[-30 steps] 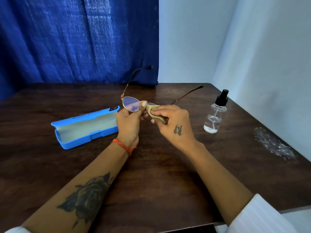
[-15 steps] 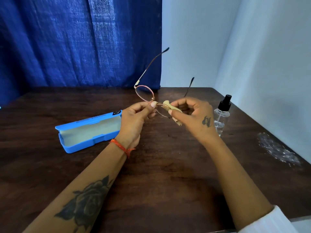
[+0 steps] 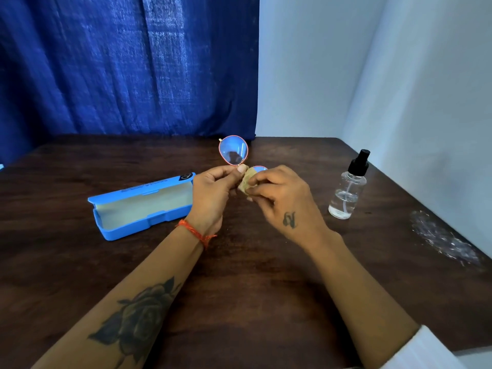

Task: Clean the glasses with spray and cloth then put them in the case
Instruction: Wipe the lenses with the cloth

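Note:
I hold thin-rimmed glasses (image 3: 233, 153) above the middle of the dark wooden table (image 3: 239, 275). My left hand (image 3: 213, 194) pinches the frame at the bridge, and one lens stands up facing me. A small yellowish cloth (image 3: 246, 180) is pressed over the other lens by my right hand (image 3: 282, 201), which hides most of that lens. The temples are out of sight behind the lenses. The blue glasses case (image 3: 141, 206) lies open on the table to the left of my left hand. A clear spray bottle (image 3: 347, 191) with a black nozzle stands upright to the right.
A crumpled clear plastic wrapper (image 3: 442, 239) lies near the table's right edge by the white wall. A blue curtain (image 3: 127, 65) hangs behind the table's far edge.
The glasses have turned so the lenses face me and the temples no longer stick up. My right hand has closed the cloth over the right lens.

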`<state>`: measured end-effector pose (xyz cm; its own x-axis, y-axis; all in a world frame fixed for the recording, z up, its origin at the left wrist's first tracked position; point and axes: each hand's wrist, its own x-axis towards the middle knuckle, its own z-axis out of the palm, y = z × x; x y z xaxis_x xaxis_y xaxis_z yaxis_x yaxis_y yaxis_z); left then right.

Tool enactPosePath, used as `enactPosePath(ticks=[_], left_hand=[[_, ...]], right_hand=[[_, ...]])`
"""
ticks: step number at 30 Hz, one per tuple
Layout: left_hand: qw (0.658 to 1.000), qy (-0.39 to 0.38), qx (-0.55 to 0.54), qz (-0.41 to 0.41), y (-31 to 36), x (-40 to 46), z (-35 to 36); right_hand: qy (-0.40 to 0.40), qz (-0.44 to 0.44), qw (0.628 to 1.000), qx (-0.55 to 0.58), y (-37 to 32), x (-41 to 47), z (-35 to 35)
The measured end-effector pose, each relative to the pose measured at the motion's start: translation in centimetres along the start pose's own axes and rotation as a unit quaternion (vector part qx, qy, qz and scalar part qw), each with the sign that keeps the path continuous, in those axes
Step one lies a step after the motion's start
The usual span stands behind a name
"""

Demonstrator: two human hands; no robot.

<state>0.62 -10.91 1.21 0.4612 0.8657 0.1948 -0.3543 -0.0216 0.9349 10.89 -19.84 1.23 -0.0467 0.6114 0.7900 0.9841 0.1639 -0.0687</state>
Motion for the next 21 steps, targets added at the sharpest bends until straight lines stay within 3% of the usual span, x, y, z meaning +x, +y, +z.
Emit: enactPosePath(ticks=[8,17,21], left_hand=[[1.000,0.006,0.011,0.006,-0.1,0.1,0.1],[0.999,0.006,0.042,0.020,-0.4,0.0,0.0],[0.999,0.018,0.042,0.024,-0.4,0.0,0.2]], right_hand=[[0.076,0.115,0.990,0.026,0.6,0.4,-1.0],[-0.012,0.028,0.999,0.010,0.1,-0.1,0.1],[-0.030,0.061,0.997,0.036,0.9,0.1,-0.8]])
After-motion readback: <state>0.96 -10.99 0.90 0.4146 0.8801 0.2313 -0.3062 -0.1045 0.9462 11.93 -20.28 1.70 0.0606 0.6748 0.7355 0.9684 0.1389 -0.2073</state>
